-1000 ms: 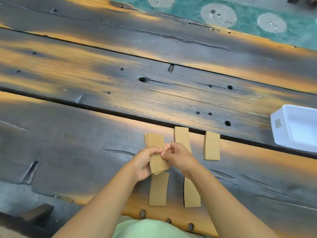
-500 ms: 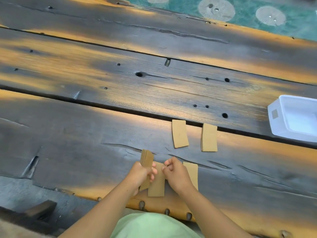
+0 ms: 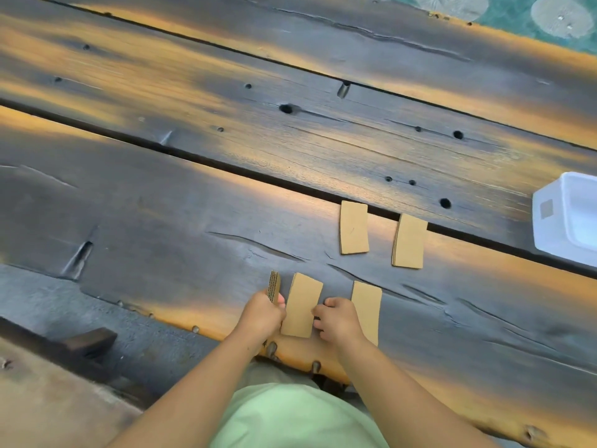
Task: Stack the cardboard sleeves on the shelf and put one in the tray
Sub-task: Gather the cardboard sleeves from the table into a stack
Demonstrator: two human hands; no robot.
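Observation:
My left hand point(image 3: 263, 315) grips a small stack of brown cardboard sleeves point(image 3: 273, 286) held on edge near the front of the wooden shelf point(image 3: 161, 221). Just right of it a single flat sleeve point(image 3: 302, 303) lies on the wood, and the fingertips of my right hand point(image 3: 336, 320) touch its right edge. Another flat sleeve point(image 3: 366, 302) lies beside and partly under my right hand. Farther back lie one sleeve point(image 3: 354, 227) and a short stack of sleeves point(image 3: 409, 241). A white tray point(image 3: 568, 218) stands at the right edge.
A dark gap point(image 3: 226, 166) runs between the shelf's planks, just behind the far sleeves. Knot holes and cracks mark the boards. A green patterned floor point(image 3: 517, 14) shows at the top right. A dark block point(image 3: 90, 342) sits below the shelf's front edge at left.
Both hands have come down from above the sleeves to the shelf's front edge. The stack in my left hand has turned on edge. My right hand has let go of it and now touches a flat sleeve.

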